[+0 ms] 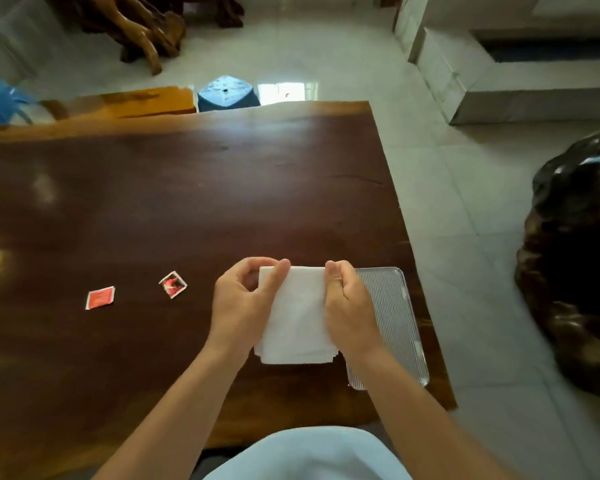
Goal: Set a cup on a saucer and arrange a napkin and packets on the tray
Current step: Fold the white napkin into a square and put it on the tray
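A folded white napkin [297,317] hangs between both hands over the table's front right part. My left hand [245,301] pinches its top left corner and my right hand [347,303] grips its top right edge. A clear ribbed tray [394,327] lies flat on the table just right of the napkin, partly hidden by my right hand and wrist. Two packets lie on the table to the left: a red packet [100,297] and a red, white and black packet [173,284]. No cup or saucer is in view.
The dark wooden table [170,202] ends close to the tray on the right. A blue stool [227,93] and an orange wooden bench [125,102] stand beyond the far edge. A large dark carved wood piece [575,271] sits on the floor at right.
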### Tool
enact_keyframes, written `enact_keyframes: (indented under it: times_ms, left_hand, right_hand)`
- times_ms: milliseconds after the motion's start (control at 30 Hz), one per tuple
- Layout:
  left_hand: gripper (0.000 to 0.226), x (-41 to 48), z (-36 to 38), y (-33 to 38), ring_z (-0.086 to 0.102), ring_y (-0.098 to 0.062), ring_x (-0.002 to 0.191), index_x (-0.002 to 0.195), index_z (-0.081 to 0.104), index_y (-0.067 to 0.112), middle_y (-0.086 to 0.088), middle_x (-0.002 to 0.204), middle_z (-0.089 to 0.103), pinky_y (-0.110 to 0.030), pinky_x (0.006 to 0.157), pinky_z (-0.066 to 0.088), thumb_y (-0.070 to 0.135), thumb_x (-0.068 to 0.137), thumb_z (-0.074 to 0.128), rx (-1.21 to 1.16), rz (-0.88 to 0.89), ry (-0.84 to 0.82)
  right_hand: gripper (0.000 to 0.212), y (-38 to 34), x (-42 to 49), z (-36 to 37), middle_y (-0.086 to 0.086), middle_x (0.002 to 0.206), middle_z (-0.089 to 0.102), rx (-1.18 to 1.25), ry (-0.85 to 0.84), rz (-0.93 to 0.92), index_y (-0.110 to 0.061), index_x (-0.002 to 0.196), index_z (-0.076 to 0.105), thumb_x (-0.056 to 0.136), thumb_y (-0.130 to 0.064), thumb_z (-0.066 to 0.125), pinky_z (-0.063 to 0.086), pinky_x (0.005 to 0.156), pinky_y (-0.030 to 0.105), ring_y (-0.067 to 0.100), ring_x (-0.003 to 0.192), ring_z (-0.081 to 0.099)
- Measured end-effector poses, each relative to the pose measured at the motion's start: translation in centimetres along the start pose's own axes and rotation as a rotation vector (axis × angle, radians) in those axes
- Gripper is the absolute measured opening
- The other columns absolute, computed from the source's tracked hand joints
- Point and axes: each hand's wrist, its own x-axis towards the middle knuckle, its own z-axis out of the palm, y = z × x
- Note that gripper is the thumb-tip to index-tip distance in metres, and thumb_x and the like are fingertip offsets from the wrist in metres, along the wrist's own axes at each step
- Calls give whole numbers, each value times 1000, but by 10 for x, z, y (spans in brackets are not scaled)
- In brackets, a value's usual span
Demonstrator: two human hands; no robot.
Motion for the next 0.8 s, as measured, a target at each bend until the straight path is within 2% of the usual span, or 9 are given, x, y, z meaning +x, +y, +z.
enact_keyframes:
  times_ms: [33, 100, 200, 333, 467, 533, 600, 700, 800]
  left_hand:
    - [50, -1, 13, 0, 75, -16, 77, 92, 73, 19, 0, 84, 77, -26, 57, 57, 64, 70, 73, -79, -197, -98]
    - [56, -3, 35, -5, 77, -21, 79, 97, 74, 16, -4, 90, 80, -36, 62, 61, 64, 67, 72, -104, -378, -214]
    - [49, 2, 56, -10, 78, -24, 81, 100, 73, 12, -8, 91, 80, -36, 60, 62, 55, 76, 69, -217, -446, -124]
    - [37, 15, 71, -19, 77, -27, 83, 106, 68, 13, -10, 95, 79, -38, 60, 62, 47, 92, 61, -311, -590, -30]
    - [30, 26, 84, -34, 75, -27, 96, 115, 65, 13, -10, 107, 76, -49, 81, 63, 34, 94, 68, -146, -710, -180]
    - [29, 31, 91, -40, 76, -24, 95, 118, 67, 10, -9, 107, 77, -41, 75, 64, 22, 92, 72, -98, -727, -291]
    - [24, 36, 98, -46, 76, -24, 94, 114, 69, 7, -10, 106, 77, -36, 73, 64, 9, 91, 72, -131, -764, -295]
    - [14, 45, 112, -59, 77, -24, 90, 103, 71, 7, -11, 102, 79, -33, 68, 63, 1, 92, 68, -193, -813, -287]
    - [15, 53, 130, -72, 77, -24, 88, 108, 67, 6, -12, 104, 76, -33, 65, 63, 0, 93, 66, -183, -860, -302]
  right_hand:
    - [38, 4, 6, -8, 4, 80, 57, 3, 18, 0, -12, 90, 50, 106, -42, 32, 54, 67, 44, 30, 78, 62]
    - [33, 12, 20, -22, 1, 79, 58, 9, 21, 10, -17, 92, 51, 104, -44, 37, 52, 65, 41, 24, 72, 61]
    - [24, 29, 37, -35, -1, 87, 66, 183, -121, 216, -25, 102, 54, 97, -49, 55, 56, 66, 38, 15, 75, 66]
    - [23, 51, 40, -53, 9, 107, 71, 472, -393, 531, -17, 111, 63, 93, -30, 69, 63, 70, 41, 21, 92, 73]
    - [20, 71, 40, -61, 10, 110, 69, 496, -260, 609, -15, 113, 59, 95, -21, 66, 63, 64, 40, 24, 90, 75]
    - [20, 82, 48, -69, 8, 115, 68, 424, -185, 617, -21, 113, 58, 95, -22, 66, 64, 76, 46, 25, 96, 73]
    - [28, 94, 55, -79, 7, 120, 67, 403, -188, 661, -21, 119, 57, 93, -20, 68, 61, 84, 49, 26, 102, 71]
    - [35, 115, 66, -95, 7, 119, 68, 425, -247, 753, -22, 121, 59, 90, -12, 71, 62, 83, 46, 25, 100, 73]
    - [45, 137, 76, -108, 9, 119, 69, 395, -278, 807, -20, 125, 59, 86, -4, 74, 62, 83, 46, 26, 99, 74]
